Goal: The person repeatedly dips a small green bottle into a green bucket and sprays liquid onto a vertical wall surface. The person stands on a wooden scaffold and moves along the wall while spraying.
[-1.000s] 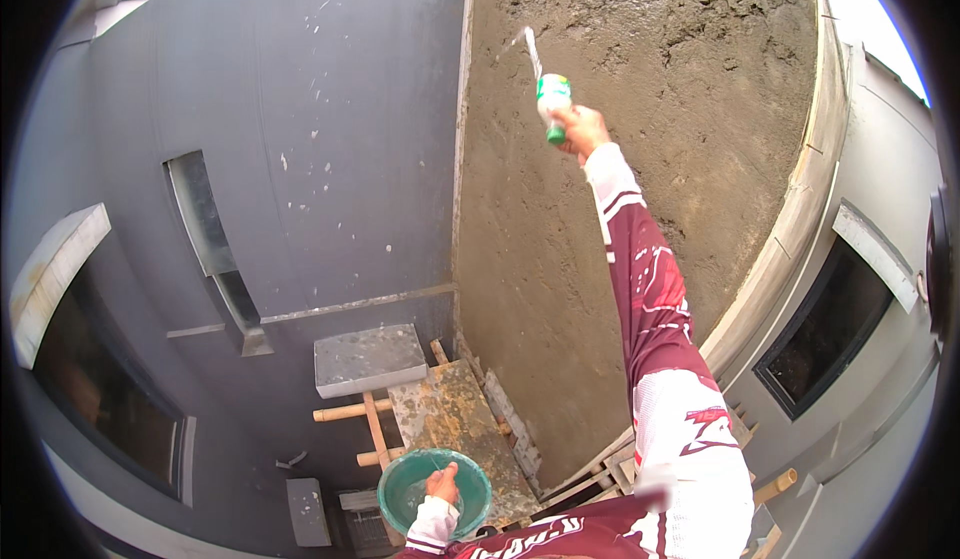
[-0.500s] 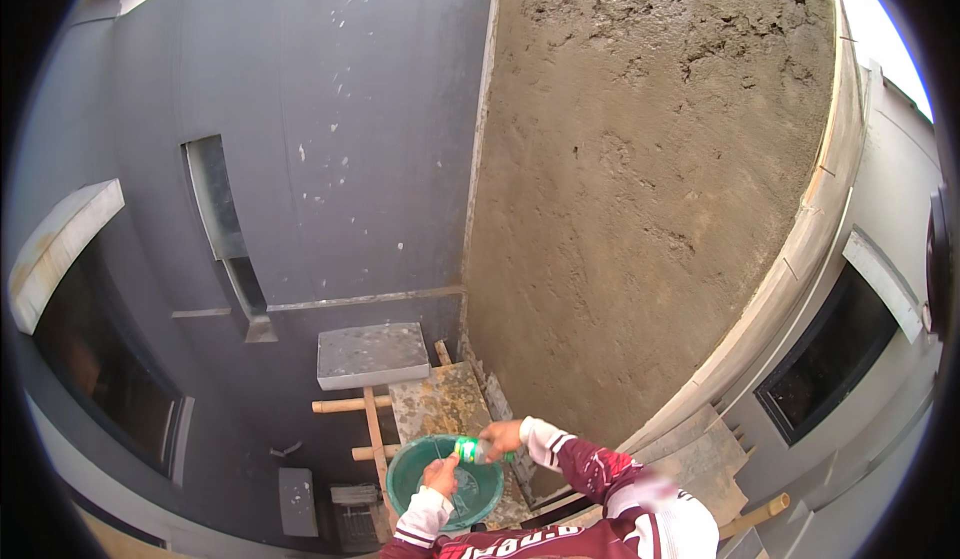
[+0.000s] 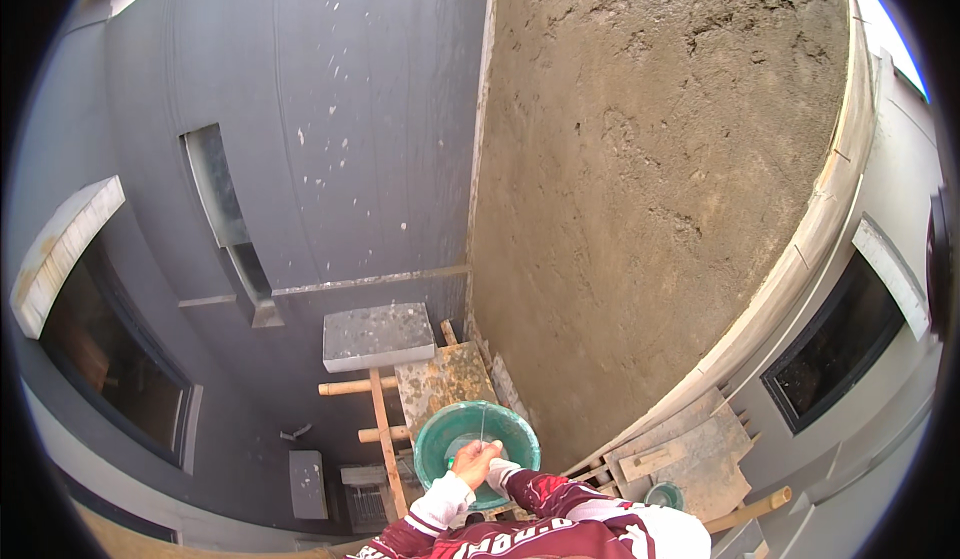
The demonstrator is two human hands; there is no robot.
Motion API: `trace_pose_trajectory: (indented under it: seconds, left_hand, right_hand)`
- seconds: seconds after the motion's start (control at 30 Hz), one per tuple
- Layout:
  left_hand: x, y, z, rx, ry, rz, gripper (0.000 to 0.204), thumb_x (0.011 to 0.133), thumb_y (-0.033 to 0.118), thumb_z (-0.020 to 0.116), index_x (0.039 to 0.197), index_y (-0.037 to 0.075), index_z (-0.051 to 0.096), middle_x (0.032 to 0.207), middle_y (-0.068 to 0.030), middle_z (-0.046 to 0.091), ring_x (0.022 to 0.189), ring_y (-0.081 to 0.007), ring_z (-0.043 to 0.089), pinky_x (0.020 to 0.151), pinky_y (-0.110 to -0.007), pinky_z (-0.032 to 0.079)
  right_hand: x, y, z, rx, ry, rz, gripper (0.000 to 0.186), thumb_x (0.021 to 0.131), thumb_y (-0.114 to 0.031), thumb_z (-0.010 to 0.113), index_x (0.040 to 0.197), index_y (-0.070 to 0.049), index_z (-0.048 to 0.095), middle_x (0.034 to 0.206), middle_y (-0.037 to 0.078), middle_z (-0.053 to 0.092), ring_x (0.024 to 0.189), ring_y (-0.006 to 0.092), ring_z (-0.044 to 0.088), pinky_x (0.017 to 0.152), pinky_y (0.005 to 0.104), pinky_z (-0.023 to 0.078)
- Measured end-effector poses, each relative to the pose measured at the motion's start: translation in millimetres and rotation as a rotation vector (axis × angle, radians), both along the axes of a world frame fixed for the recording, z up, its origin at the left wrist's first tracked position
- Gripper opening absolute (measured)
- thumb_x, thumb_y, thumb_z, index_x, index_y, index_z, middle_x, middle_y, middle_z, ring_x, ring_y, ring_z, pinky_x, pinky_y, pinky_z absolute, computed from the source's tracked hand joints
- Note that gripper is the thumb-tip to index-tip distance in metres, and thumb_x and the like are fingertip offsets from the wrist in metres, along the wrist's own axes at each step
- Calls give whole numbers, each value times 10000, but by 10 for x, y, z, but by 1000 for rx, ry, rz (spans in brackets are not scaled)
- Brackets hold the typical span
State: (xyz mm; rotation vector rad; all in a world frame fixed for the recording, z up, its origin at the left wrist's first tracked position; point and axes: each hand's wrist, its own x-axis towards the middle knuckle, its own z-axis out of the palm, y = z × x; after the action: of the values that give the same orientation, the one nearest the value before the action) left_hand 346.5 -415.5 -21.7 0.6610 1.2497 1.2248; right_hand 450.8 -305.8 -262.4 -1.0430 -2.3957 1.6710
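Where rough plaster wall (image 3: pixel 660 189) meets grey wall (image 3: pixel 330 129) — hands over green basin (image 3: pixel 440 434).

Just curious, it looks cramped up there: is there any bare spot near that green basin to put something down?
The flat grey slab beyond the green basin is bare. So is part of the mottled board between slab and basin. Right of the basin, the planks under the plastered wall hold a trowel. Both hands crowd the basin.
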Motion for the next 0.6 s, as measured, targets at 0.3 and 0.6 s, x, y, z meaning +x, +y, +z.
trace_pose_trajectory:
  seconds: [0.3,0.6]
  left_hand:
    - [-165,-131,-79,-130,93,168,367,820,401,623,893,44,572,716,-16,545,552,-107,455,476,-258,373]
    - [-602,-322,-629,-324,61,408,347,788,391,644,808,53,564,591,-12,448,461,-122,437,396,-276,330]
  right_hand:
    - [-131,-284,463,328,-36,16,681,673,-282,746,1242,-63,442,1193,213,544,1081,367,545,888,411,441]
    - [-364,986,2298,-19,-43,-269,501,645,-311,774,979,21,603,761,106,635,581,174,607,494,317,505]
